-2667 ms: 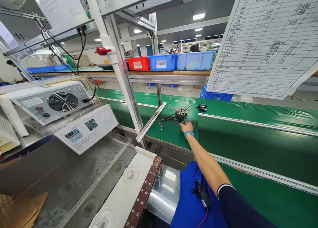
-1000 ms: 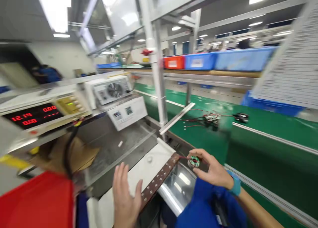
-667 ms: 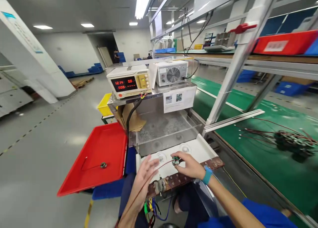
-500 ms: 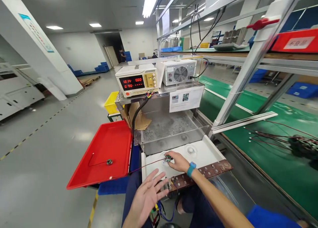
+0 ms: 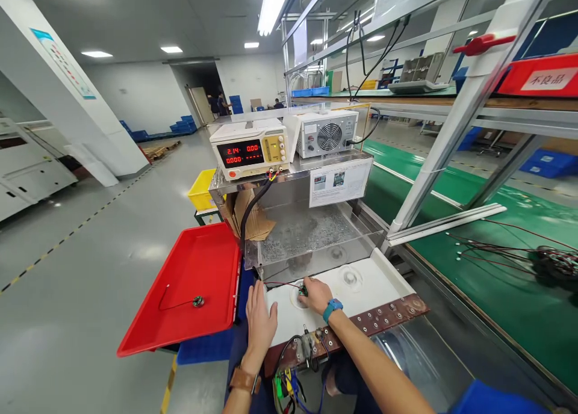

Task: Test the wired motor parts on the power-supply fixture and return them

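My right hand (image 5: 315, 293), with a blue wristband, pinches a small round green circuit board (image 5: 302, 291) and holds it down on a round recess of the white fixture plate (image 5: 374, 275). A thin red wire (image 5: 279, 283) runs left from the board. My left hand (image 5: 261, 319), fingers stretched out, lies flat on the left edge of the same plate, close to the wire. A brown strip with metal contacts (image 5: 383, 318) edges the plate's front.
A red tray (image 5: 198, 263) at the left holds another small board with a wire (image 5: 197, 301). Behind the plate stand a clear box (image 5: 311, 239), a power supply with red digits (image 5: 249, 149) and a fan unit (image 5: 326, 133). More wired boards (image 5: 548, 260) lie on the green conveyor (image 5: 451, 263).
My right hand took a board from the conveyor pile, carried it left and set it on the white plate. My left hand came down flat onto the plate. The view swung left.
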`<state>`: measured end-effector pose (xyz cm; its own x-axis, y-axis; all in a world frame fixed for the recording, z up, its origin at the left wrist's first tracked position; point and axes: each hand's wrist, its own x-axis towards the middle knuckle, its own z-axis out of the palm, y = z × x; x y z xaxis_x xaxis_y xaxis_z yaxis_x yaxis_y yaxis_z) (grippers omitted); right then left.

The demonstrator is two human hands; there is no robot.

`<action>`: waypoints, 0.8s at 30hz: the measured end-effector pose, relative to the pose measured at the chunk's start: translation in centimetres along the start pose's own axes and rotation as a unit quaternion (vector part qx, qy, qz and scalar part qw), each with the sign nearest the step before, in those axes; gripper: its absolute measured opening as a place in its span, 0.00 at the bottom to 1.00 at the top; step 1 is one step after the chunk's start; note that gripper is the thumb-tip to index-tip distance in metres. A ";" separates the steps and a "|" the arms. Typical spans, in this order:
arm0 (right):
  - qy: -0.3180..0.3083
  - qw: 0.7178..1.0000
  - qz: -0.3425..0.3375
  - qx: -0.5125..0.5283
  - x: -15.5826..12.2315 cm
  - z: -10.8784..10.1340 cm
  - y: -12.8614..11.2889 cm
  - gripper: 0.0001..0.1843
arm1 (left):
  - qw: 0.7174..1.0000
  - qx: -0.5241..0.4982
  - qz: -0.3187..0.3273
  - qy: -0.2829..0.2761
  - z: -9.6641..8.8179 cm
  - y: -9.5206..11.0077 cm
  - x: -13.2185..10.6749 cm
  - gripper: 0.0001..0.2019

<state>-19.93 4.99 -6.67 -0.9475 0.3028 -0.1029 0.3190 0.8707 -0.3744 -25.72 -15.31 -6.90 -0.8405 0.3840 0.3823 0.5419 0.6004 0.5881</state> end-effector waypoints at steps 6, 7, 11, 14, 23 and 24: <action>-0.007 1.000 -0.009 -0.004 0.4 0.4 0.3 0.17 | 0.981 0.136 0.088 -0.108 0.8 -0.8 2.4 0.26; -0.008 1.000 -0.009 -0.002 0.4 0.4 0.3 0.17 | 0.978 0.154 0.085 -0.113 0.5 -0.6 2.5 0.24; -0.028 1.000 0.003 -0.002 0.4 0.0 0.0 0.17 | 0.972 0.186 0.070 -0.124 -1.1 0.6 2.8 0.14; -0.040 0.999 0.013 0.003 0.4 -0.2 -0.1 0.18 | 0.972 0.192 0.048 -0.128 -2.9 0.7 2.6 0.15; -0.049 0.999 0.006 0.011 0.9 0.7 0.8 0.19 | 0.922 -0.062 -0.226 -0.307 -11.4 -6.3 -6.7 0.20; -0.051 0.999 0.005 0.010 0.9 0.8 0.8 0.19 | 0.892 -0.134 -0.270 -0.337 -11.8 -5.8 -7.8 0.22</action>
<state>-20.53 5.69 -7.82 -0.9422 0.2686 -0.2001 0.3282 0.8595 -0.3919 -22.21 -30.05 -4.86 -0.7420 0.4782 -0.4699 -0.0370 0.6706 0.7409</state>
